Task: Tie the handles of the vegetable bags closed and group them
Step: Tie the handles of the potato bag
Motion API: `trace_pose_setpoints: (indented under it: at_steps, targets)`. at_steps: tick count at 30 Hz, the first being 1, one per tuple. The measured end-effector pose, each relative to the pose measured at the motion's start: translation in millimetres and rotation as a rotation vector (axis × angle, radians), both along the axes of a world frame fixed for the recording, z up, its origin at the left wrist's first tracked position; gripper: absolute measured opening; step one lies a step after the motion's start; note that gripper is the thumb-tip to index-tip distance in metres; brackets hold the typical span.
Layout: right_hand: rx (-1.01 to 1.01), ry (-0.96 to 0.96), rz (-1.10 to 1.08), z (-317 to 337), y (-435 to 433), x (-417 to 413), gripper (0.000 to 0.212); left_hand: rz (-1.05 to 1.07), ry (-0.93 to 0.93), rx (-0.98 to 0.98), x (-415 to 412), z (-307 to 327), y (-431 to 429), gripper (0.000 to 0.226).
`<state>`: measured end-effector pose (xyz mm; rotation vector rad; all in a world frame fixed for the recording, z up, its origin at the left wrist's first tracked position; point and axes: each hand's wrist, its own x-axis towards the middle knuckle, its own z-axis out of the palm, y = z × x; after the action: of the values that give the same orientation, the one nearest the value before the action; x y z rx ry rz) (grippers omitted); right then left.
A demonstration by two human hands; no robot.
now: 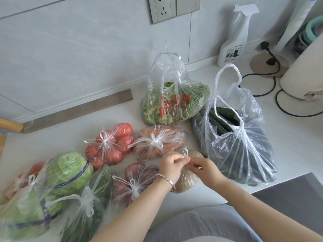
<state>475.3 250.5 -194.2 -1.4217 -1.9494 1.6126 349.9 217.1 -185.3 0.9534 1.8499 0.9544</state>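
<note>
The left hand (172, 165) and right hand (203, 169) each pinch the thin handles (185, 152) of a clear plastic bag of brown vegetables (187, 179), grip closed, near the middle of the white surface (288, 137). A knotted clear bag of red tomatoes (108, 145) lies left; a grey tiled wall (70, 58) stands far.

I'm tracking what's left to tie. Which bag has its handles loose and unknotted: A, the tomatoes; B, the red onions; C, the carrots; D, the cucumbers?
D: the cucumber bag stands open with its handles sticking up untied, while the tomato bag, carrot bag and onion bag each show a knot. The left hand and right hand pinch the potato bag.
</note>
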Motion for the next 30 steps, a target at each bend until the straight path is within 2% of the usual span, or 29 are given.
trace_pose_setpoints:
  at_steps: [3, 7, 9, 13, 17, 19, 24, 27, 30]
  targets:
    - [-0.055, 0.033, -0.117, -4, 1, -5, 0.015, 0.027, -0.031, -0.012, 1, 6, 0, 0.010]
    - [-0.152, 0.011, -0.252, -11, 1, -12, 0.040, 0.030, -0.067, 0.019, 0, 14, 3, 0.018]
    - [-0.124, -0.014, -0.201, -11, 1, -15, 0.040, -0.045, -0.064, 0.045, 3, 19, 5, 0.021]
    - [-0.074, 0.029, -0.035, -9, 2, -12, 0.025, -0.134, -0.054, 0.051, -1, 20, 18, 0.024]
    - [-0.069, 0.024, 0.025, -9, -1, -5, 0.037, -0.261, -0.115, -0.060, -7, 13, 27, 0.026]
    - [-0.127, 0.026, -0.048, -9, -2, -4, 0.038, -0.307, -0.055, -0.104, -8, 12, 27, 0.028]
    - [-0.399, 0.232, -0.301, -13, -4, -2, 0.026, -0.325, 0.147, -0.065, -13, 3, 6, 0.028]
    - [-0.454, 0.281, -0.361, -12, -2, -4, 0.022, -0.239, 0.193, 0.034, -14, -3, -6, 0.022]
    - [-0.486, 0.337, -0.439, -12, -1, -3, 0.022, -0.103, 0.155, 0.038, -13, -7, -12, 0.016]
